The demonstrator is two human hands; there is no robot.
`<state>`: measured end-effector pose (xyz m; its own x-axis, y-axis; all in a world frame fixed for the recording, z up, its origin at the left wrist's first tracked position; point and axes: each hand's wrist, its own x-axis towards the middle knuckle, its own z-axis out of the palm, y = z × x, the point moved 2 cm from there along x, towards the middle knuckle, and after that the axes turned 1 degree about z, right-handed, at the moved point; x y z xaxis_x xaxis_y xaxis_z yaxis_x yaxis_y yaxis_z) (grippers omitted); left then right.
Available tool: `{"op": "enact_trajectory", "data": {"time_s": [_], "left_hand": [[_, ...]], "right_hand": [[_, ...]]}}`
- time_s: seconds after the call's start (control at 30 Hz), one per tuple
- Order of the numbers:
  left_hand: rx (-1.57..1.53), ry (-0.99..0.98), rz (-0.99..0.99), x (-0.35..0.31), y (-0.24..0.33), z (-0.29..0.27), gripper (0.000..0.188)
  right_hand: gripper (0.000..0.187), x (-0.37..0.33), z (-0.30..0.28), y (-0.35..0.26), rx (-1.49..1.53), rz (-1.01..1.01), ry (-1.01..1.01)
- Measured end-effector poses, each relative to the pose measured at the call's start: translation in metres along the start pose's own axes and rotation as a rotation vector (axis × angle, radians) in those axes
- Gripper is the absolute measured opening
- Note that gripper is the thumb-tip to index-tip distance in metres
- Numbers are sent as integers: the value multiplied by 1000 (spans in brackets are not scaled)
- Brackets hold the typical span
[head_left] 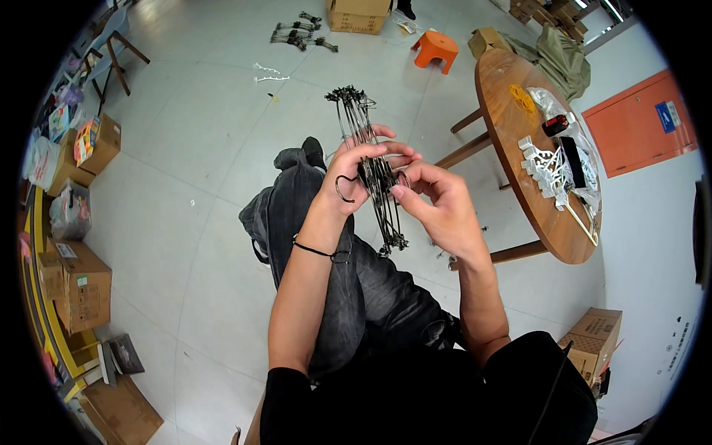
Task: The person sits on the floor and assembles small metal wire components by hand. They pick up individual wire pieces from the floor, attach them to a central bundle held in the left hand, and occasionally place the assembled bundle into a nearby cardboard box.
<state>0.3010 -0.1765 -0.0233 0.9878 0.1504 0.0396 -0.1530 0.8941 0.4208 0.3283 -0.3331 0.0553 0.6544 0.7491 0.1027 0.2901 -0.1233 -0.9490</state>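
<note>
A bundle of dark wire clip hangers [386,211] is held above my lap, its clips crowded at the upper and lower ends. My left hand [348,167] is wrapped round the middle of the bundle from the left, its fingers partly behind the wires. One curved hook sticks out past the left palm. On the right side, my right hand [443,208] pinches near another hook with thumb and forefinger. Some of its other fingers are curled out of sight.
A round wooden table [512,96] on the right bears white plastic hangers [545,170], yellow bands and a dark red item. Ahead on the floor are more dark clip hangers [297,33], an orange stool [436,49] and a cardboard box [358,16]. Boxes [85,285] line the left.
</note>
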Motion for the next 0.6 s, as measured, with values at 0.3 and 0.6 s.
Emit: {"op": "enact_trajectory", "data": {"time_s": [0.3, 0.6], "left_hand": [[-21, 16, 66, 6, -3, -10, 20], [-73, 44, 44, 4, 1, -9, 17]], "right_hand": [[19, -4, 7, -5, -286, -81, 84], [27, -2, 12, -2, -161, -77, 43]]}}
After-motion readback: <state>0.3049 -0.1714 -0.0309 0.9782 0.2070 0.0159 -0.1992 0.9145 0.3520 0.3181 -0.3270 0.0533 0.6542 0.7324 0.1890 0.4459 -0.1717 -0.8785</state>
